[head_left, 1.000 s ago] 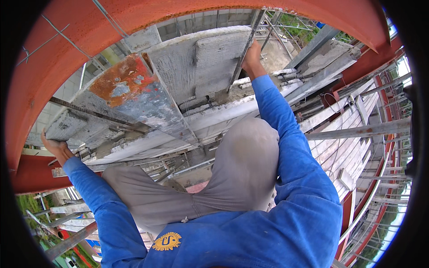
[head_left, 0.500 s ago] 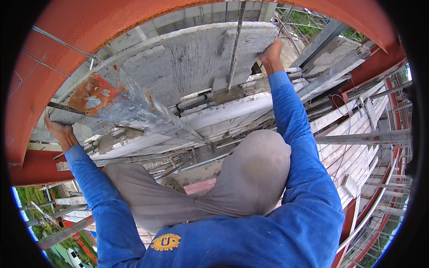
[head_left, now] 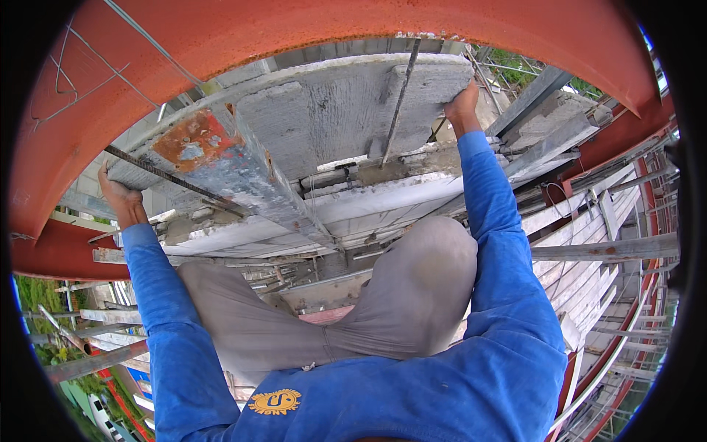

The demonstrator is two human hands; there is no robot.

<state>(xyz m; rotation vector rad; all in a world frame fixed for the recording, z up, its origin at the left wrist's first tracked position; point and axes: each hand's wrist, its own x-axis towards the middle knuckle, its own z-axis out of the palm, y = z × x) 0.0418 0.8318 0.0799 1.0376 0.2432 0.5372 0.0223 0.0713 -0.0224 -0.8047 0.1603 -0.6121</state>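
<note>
A long, rough grey cement-coated panel (head_left: 331,118) stands crosswise in front of me, with my arms spread to its two ends. My left hand (head_left: 124,195) is closed around its lower left end, fingers partly hidden behind the edge. At the upper right corner, my right hand (head_left: 462,109) grips the other end. A thin reinforcing bar (head_left: 401,99) crosses before the panel near its right part, and a second bar (head_left: 173,179) runs beside my left hand. Between my hands, a paint-stained, rusty metal post (head_left: 258,177) passes in front of the panel.
A curved red steel beam (head_left: 309,29) arches over the top, with loose wires (head_left: 81,66) at its left. Below the panel lies a white ledge (head_left: 390,195) with broken masonry. Wooden planks (head_left: 567,272) and a timber bar (head_left: 611,249) are at right; scaffold timbers (head_left: 103,357) at lower left.
The view has tilted, so panel, bars and beam sit lower and somewhat further right in the picture. Both hands keep their hold on the panel's ends.
</note>
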